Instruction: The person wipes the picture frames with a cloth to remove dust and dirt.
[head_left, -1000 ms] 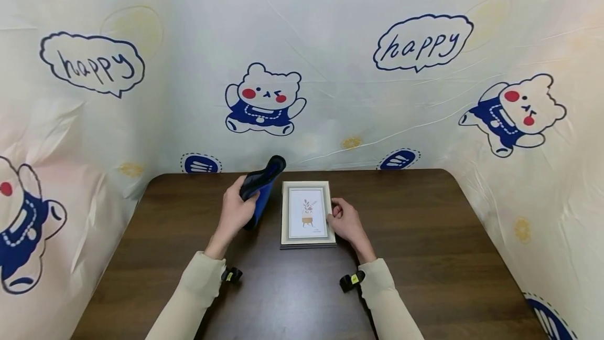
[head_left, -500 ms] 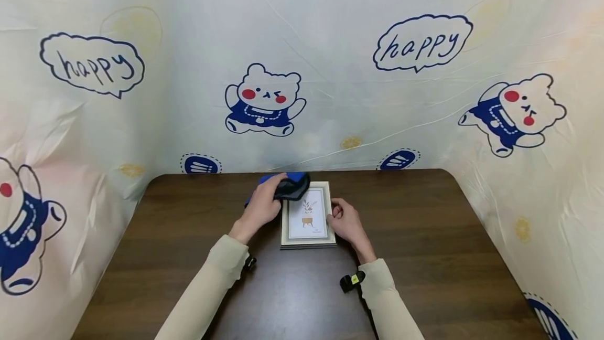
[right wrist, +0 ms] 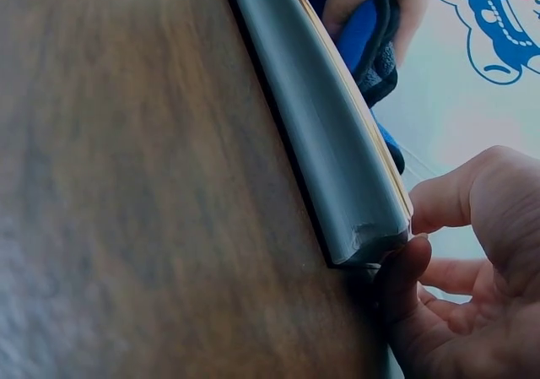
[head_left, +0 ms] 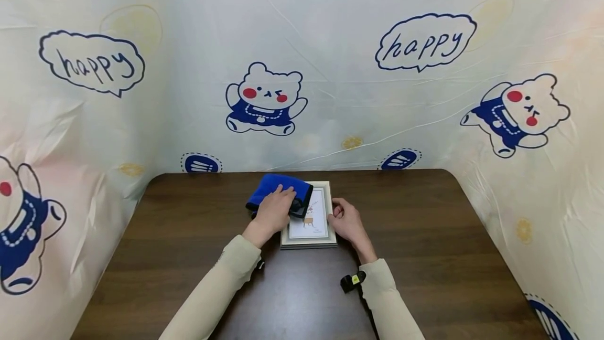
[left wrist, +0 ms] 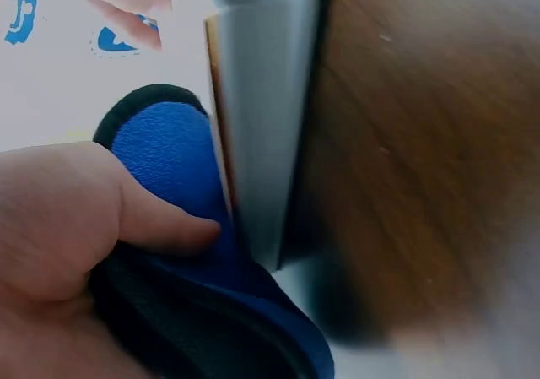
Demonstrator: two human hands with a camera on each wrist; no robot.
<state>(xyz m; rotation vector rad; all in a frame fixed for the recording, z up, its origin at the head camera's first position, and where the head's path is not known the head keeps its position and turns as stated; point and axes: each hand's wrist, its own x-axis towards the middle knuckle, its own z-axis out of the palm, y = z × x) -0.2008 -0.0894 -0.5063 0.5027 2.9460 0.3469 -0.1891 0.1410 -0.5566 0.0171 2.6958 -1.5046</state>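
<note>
My left hand (head_left: 273,210) holds a folded blue cloth (head_left: 263,189) with black edging against the upper left of a picture frame (head_left: 308,230). In the left wrist view the thumb lies over the blue cloth (left wrist: 169,147), right beside the frame's side (left wrist: 266,117). The frame lies on the table, cream-bordered with a small potted-plant print partly covered by the cloth. At its right edge, my right hand (head_left: 348,220) pinches the frame between thumb and index finger. The right wrist view shows those fingertips right at a corner of the grey frame side (right wrist: 325,134).
A dark brown wooden table (head_left: 401,245) with rounded far corners spreads around the frame. Behind and beside it hangs a pale curtain (head_left: 330,41) printed with bears and "happy" bubbles. A small black wrist camera (head_left: 352,280) sits under the right sleeve.
My left hand has moved right with the blue cloth, from beside the frame onto its upper left part, and the cloth now lies flatter. The right hand stays at the frame's right edge.
</note>
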